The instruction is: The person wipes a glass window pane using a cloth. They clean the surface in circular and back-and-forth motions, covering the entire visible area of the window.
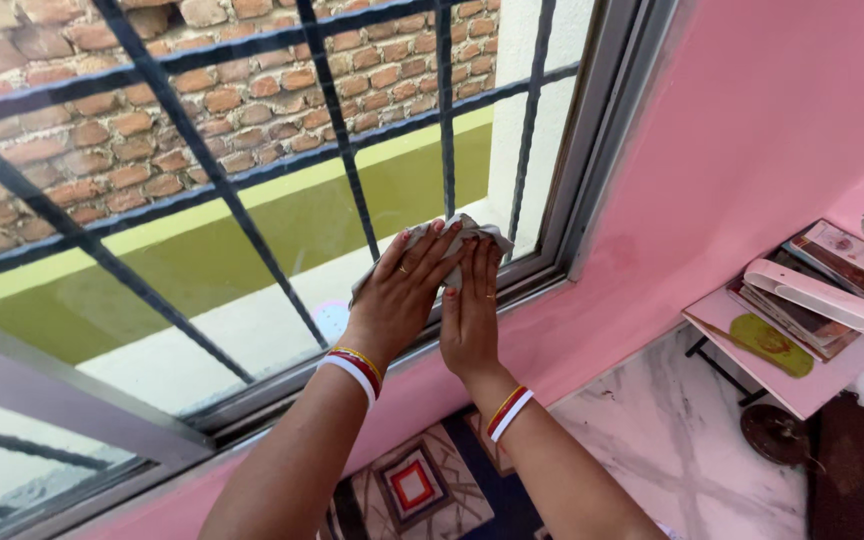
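Both flat hands, left hand (399, 293) and right hand (469, 310), press grey cloth (460, 232) against window glass (252, 250).

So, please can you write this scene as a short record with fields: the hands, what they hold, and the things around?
left hand: flat on the grey cloth, pressing it to the window glass
right hand: flat on the same cloth, beside the left
wrists: red, yellow and white bangles
window: dark metal bars, grey frame
wall: pink
small table: pink, with books
floor: patterned mat
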